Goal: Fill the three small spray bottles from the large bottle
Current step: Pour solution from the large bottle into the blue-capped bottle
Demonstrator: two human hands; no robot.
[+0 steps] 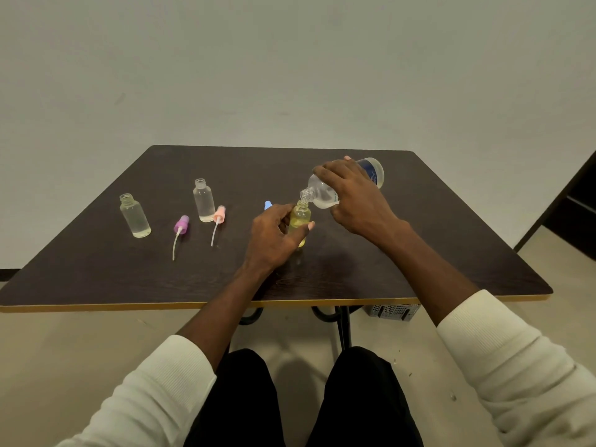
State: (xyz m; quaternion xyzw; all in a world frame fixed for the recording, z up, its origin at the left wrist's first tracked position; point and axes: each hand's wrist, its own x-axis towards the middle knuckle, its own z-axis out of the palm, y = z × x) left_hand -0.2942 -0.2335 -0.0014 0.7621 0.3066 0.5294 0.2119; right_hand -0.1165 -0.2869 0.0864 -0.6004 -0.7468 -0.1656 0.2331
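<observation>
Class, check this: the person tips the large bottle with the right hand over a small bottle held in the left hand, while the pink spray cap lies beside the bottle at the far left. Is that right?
Not quite. The head view shows the pink spray cap beside the middle small bottle; the purple cap lies nearer the far-left bottle. The rest holds: the right hand tips the large bottle, the left hand holds the small bottle.

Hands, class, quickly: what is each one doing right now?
Left hand: closed around the small yellow bottle on the table.
Right hand: closed around the tilted large bottle.
</observation>
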